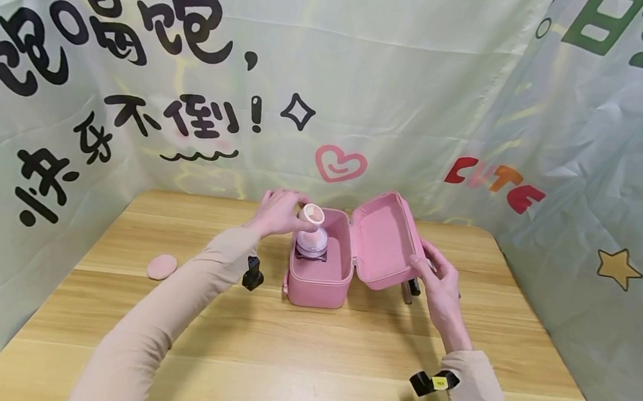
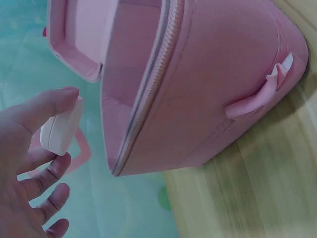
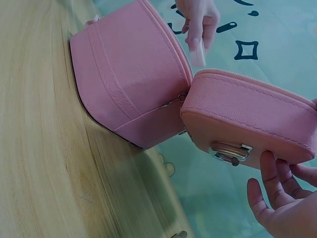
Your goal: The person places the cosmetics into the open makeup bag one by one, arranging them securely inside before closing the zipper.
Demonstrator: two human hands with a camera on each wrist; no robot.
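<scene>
My left hand (image 1: 282, 213) pinches a small round white compact (image 1: 313, 214) with a pinkish face above a pink zippered cosmetic case (image 1: 317, 292). In the left wrist view the compact (image 2: 63, 126) is between thumb and fingers, beside the case's open rim. Inside the case, a round translucent pinkish jar (image 1: 313, 243) sits over a flat dark-edged item (image 1: 318, 258), mostly hidden under it. My right hand (image 1: 442, 286) grips the edge of the raised lid (image 1: 384, 235). Seen from the right wrist, the lid (image 3: 247, 104) shows a metal buckle (image 3: 230, 151) on its outer face.
A round pink pad (image 1: 162, 267) lies on the wooden table (image 1: 282, 364) to the left. Partly behind the lid lie a black tube (image 1: 414, 287) and a brownish stick (image 1: 407, 293). A printed cloth (image 1: 415, 74) hangs behind and along the sides.
</scene>
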